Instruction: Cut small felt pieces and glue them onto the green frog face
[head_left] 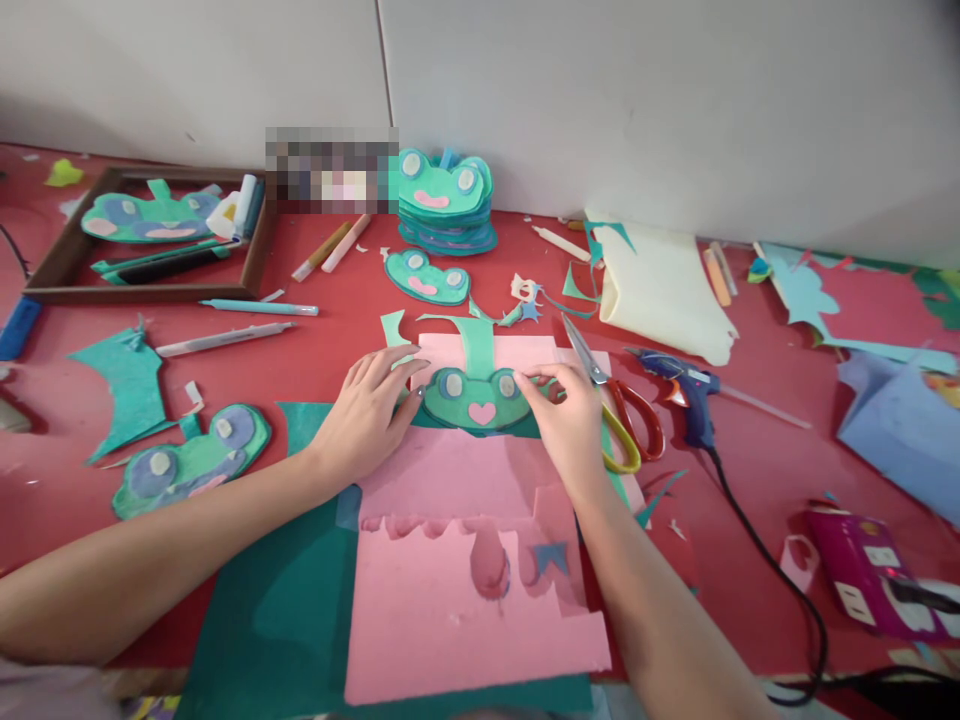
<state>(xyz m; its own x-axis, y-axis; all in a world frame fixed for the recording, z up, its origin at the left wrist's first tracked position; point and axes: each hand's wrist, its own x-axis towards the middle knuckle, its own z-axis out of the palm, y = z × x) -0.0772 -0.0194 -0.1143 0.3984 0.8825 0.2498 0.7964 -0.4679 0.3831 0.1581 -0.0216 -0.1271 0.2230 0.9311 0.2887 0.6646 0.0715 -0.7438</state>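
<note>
A green felt frog face (444, 410) with pale round eyes and a pink heart-shaped nose lies before me on pink felt sheets (442, 640). A light green strip (478, 345) stands up from its top. My left hand (367, 405) rests at the face's left side, fingers stretched out and the thumb by its edge. On the other side, my right hand (562, 410) pinches the face's right edge near the eye between thumb and forefinger. Scissors (621, 400) with red and yellow handles lie beside the right hand.
A blue glue gun (694, 395) with a cord lies to the right, near a purple power strip (862, 580). Stacked frog faces (446, 200) stand by the wall. A brown frame (75, 235) holding pens sits at the left. Felt scraps (124, 385) and markers lie around.
</note>
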